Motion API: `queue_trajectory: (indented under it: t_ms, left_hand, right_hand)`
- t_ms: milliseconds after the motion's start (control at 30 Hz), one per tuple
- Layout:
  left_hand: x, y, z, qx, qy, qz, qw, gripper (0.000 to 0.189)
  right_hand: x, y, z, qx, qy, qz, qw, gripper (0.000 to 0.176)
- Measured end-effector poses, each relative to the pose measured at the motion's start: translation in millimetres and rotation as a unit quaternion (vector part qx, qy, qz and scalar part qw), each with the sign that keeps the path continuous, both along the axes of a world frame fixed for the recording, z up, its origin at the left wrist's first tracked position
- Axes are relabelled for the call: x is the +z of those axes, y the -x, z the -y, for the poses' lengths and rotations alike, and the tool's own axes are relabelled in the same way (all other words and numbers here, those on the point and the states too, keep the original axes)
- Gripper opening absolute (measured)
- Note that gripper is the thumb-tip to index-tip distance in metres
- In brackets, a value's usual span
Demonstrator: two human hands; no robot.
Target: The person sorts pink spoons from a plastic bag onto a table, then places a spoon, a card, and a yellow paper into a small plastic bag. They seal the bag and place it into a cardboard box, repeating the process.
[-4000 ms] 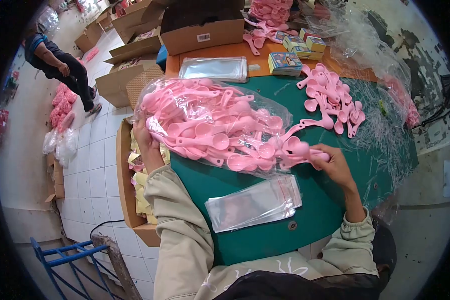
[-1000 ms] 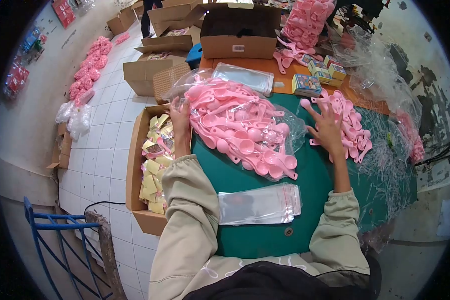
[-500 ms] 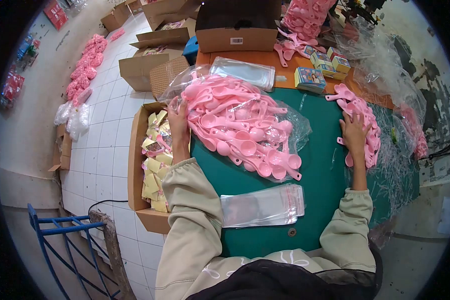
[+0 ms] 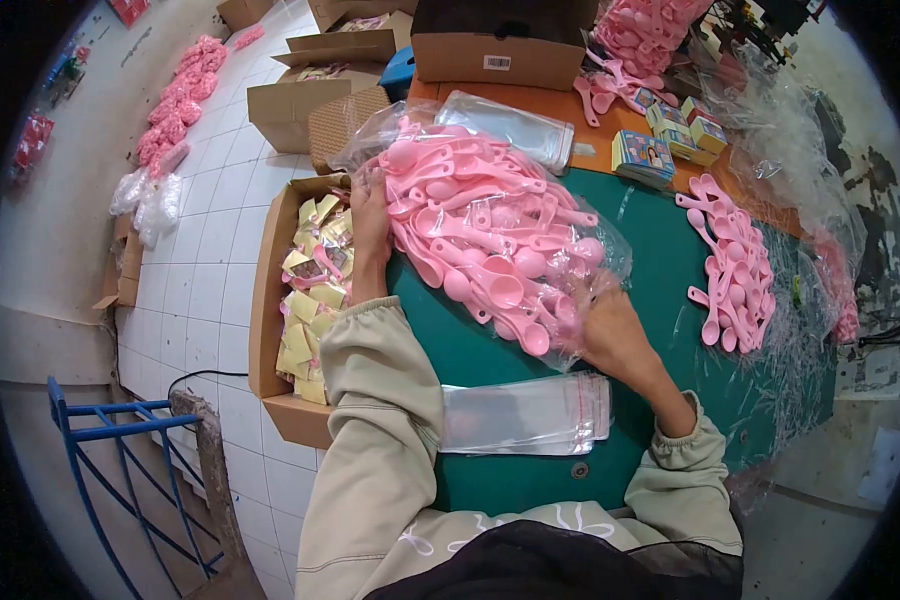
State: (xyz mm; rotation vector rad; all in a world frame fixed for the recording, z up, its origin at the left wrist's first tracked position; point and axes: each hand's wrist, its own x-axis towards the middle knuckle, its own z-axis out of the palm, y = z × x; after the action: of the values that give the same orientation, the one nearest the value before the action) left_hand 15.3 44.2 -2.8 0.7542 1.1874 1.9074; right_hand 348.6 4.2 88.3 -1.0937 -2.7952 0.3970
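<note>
Head view first: which step do we have in hand?

We'd judge it to be handling the bagged stock, since both our hands are at the large, clear plastic bag [image 4: 358, 146] packed with pale pink plastic scoop spoons [image 4: 470, 235]. It lies in front of us on the dark green tabletop [image 4: 655, 245].

How do our hands stand on it?

Our left hand [image 4: 370, 218] is upright against the bag's left side. Its fingertips are partly lost against film and spoons, so we can't tell whether it pinches the plastic or only steadies it. Our right hand [image 4: 610, 325] is at the bag's lower right end, fingers pointing in toward the spoons. Crinkled film and blur hide the tips; we can't say how far it is open, or whether it grips a spoon or a fold.

And around them?

Well to the right, apart from both hands, is a loose heap of pink spoons [image 4: 738, 275]. Nearer us lies a stack of flat, clear plastic sleeves [image 4: 520, 418].

What does the next move call for?

In our judgement, a steady left hand while the right works at that end, keeping loose film clear of the sleeves just below.
</note>
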Motion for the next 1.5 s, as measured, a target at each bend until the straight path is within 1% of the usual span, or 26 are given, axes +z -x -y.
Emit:
queue_trajectory:
  t_ms: [67,167,267,300,367,467,567,667,700,800,833,867,900,1000,1100,1200,1300,1400,1500]
  left_hand:
    - [-2,3,-1,-0.002,0.01,-0.003,1.0,0.034]
    - [-2,4,-1,-0.002,0.017,0.008,1.0,0.032]
    - [5,0,1,-0.002,0.007,0.019,1.0,0.03]
    - [6,-1,2,-0.003,0.002,0.02,1.0,0.03]
    - [7,-1,3,-0.005,0.001,0.03,1.0,0.03]
    - [4,0,2,-0.006,0.001,0.031,0.999,0.03]
    - [4,1,2,-0.01,0.003,0.019,1.0,0.031]
    - [6,0,4,-0.014,0.003,0.025,1.0,0.031]
    - [7,0,4,-0.022,-0.001,0.037,0.999,0.031]
    - [8,-2,4,-0.02,0.0,0.05,0.999,0.031]
    - [9,-3,4,-0.016,0.002,0.05,0.999,0.031]
    - [9,-3,4,-0.018,0.001,0.052,0.998,0.03]
    - [10,-3,4,-0.021,0.0,0.055,0.998,0.03]
    - [12,-3,4,-0.018,0.001,0.042,0.999,0.03]
    - [13,-3,5,-0.014,0.002,0.031,0.999,0.03]
    - [12,-2,4,-0.007,0.004,0.025,1.0,0.031]
    - [12,-3,5,0.001,0.018,0.017,1.0,0.033]
    - [15,-4,6,0.002,0.017,0.025,1.0,0.032]
    - [12,-3,4,-0.01,0.007,0.046,0.999,0.031]
  right_hand:
    - [-5,0,-3,0.015,0.012,-0.053,0.998,0.053]
    - [-7,-13,-8,-0.025,0.13,-0.117,0.984,0.043]
    - [-6,-32,-11,-0.023,0.174,-0.171,0.97,0.03]
    - [-5,-41,-12,-0.08,0.262,-0.17,0.947,0.026]
    - [-1,-56,-13,-0.192,0.426,-0.164,0.869,0.02]
    - [6,-61,-6,-0.194,0.44,-0.226,0.847,0.021]
    - [9,-62,-5,-0.173,0.449,-0.214,0.85,0.024]
    - [1,-66,-8,-0.178,0.38,-0.23,0.878,0.025]
    - [16,-59,-7,-0.211,0.415,-0.199,0.862,0.026]
    - [21,-41,1,-0.23,0.416,-0.235,0.848,0.039]
    - [18,-34,4,-0.204,0.293,-0.195,0.914,0.046]
    - [11,-27,7,-0.173,0.163,-0.15,0.96,0.052]
    - [6,-22,10,-0.139,0.03,-0.101,0.985,0.059]
    - [-1,-12,18,-0.181,0.064,-0.104,0.976,0.073]
    - [-5,-8,17,-0.137,0.028,-0.102,0.985,0.068]
    - [-7,-12,12,-0.101,0.071,-0.087,0.989,0.058]
    - [-3,-15,12,-0.108,0.068,-0.084,0.988,0.047]
    - [3,-23,10,-0.09,0.019,-0.114,0.989,0.039]
    - [20,-27,10,-0.107,0.028,-0.135,0.985,0.032]
